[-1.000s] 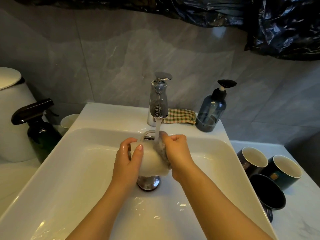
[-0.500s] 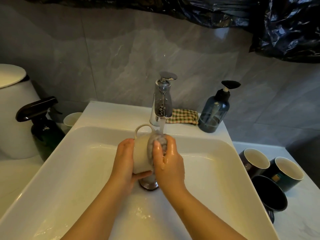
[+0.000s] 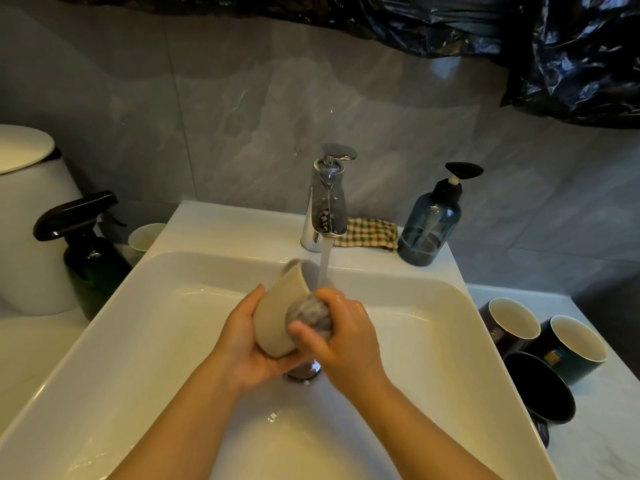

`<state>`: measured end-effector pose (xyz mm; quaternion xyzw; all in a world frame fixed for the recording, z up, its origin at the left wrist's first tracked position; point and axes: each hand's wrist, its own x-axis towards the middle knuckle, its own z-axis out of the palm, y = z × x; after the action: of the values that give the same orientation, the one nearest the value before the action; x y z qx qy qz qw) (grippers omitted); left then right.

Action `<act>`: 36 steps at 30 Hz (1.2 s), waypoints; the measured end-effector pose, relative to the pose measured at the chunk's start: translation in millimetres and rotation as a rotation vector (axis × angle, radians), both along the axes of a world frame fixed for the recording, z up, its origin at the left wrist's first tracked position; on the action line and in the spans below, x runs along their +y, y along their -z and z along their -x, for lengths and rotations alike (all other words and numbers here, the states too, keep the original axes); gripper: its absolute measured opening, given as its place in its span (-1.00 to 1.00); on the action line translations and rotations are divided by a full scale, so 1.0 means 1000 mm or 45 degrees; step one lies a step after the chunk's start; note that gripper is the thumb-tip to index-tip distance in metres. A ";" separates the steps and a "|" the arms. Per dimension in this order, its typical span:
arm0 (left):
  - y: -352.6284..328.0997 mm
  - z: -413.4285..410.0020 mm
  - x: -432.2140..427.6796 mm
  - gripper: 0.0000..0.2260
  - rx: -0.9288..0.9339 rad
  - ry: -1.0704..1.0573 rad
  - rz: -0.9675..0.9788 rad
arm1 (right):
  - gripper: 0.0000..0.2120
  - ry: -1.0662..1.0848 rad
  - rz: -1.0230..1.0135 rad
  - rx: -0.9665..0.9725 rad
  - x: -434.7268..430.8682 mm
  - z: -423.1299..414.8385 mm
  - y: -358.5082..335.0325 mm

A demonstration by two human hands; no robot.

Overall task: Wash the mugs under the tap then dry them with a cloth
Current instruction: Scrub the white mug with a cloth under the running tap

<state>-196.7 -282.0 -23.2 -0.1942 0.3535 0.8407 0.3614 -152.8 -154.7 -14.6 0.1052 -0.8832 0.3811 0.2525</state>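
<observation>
The cream mug (image 3: pixel 277 306) is held over the middle of the white sink (image 3: pixel 450 327), above the drain (image 3: pixel 304 370). It is tilted, mouth toward the far side. Water (image 3: pixel 323 261) runs from the chrome tap (image 3: pixel 329 202) and falls at the mug's rim.

A checked cloth (image 3: pixel 369 233) lies on the far ledge just right of the tap, with a blue soap bottle (image 3: pixel 429 230) beside it. Dark mugs (image 3: pixel 512 323) stand clustered on the pale tabletop (image 3: pixel 595 445) right of the sink. To the left are a small cup (image 3: pixel 145 235), a dark spray bottle (image 3: pixel 90 251) and a white bin (image 3: pixel 27 220). The wall (image 3: pixel 225 116) is grey tile; a black plastic sheet (image 3: pixel 571 57) hangs across its top.

Left hand (image 3: pixel 249 348): palm up under the mug's base, grip curled round the lower body. Right hand (image 3: pixel 346 337): grip pinching a grey scouring pad (image 3: pixel 310 315), which presses against the mug's right side.
</observation>
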 end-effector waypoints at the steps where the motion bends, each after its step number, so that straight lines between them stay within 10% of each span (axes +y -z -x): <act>1: 0.001 -0.002 0.003 -0.51 0.049 0.033 0.018 | -0.79 0.041 0.176 -0.138 0.000 0.002 -0.005; 8: 0.000 -0.011 0.019 -0.58 0.828 -0.082 0.557 | -0.77 0.384 0.854 -0.657 0.008 0.036 -0.036; 16: -0.014 -0.013 0.009 -0.50 0.153 -0.014 0.074 | -0.83 0.022 0.371 -0.315 0.005 0.008 -0.017; 25: -0.004 -0.017 0.013 -0.44 0.731 -0.048 0.435 | -0.85 0.245 0.699 -0.490 0.012 0.023 -0.038; 32: -0.010 -0.014 0.005 -0.55 0.470 0.013 0.253 | -0.74 0.333 0.613 -0.388 0.031 0.026 -0.053; 36: -0.009 -0.011 0.001 -0.59 0.359 0.078 0.246 | -0.81 -0.134 0.532 -0.882 0.024 0.022 -0.055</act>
<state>-185.8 -281.1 -13.8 -0.0973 0.4855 0.8102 0.3136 -174.4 -130.9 40.7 -0.0379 -0.8130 0.5775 -0.0639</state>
